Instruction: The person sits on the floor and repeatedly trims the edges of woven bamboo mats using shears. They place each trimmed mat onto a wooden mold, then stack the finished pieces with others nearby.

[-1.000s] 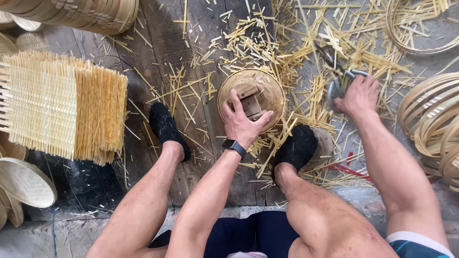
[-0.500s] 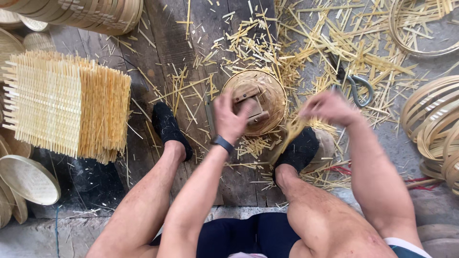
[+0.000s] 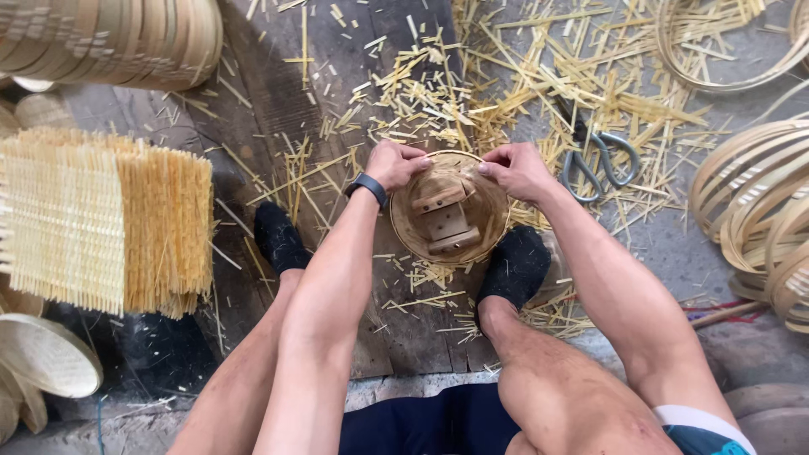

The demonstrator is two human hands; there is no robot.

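Note:
A small round bamboo basket [image 3: 410,226] sits between my feet on a wooden board, with a wooden block form [image 3: 445,221] inside it. My left hand [image 3: 394,163] grips the far left rim of the basket; a black watch is on that wrist. My right hand [image 3: 516,168] grips the far right rim. Both hands close around the rim's upper edge. Grey-handled scissors [image 3: 600,160] lie on the floor just right of my right hand.
A stack of woven bamboo mats [image 3: 101,215] lies at left. Bent bamboo hoops [image 3: 750,211] pile at right, stacked round frames [image 3: 109,38] at top left. Cut bamboo slivers [image 3: 506,67] litter the floor. Woven round lids [image 3: 42,354] lie at bottom left.
My right hand left the scissors on the floor and came back to the basket rim. My left hand shifted from the basket's middle to its far left rim.

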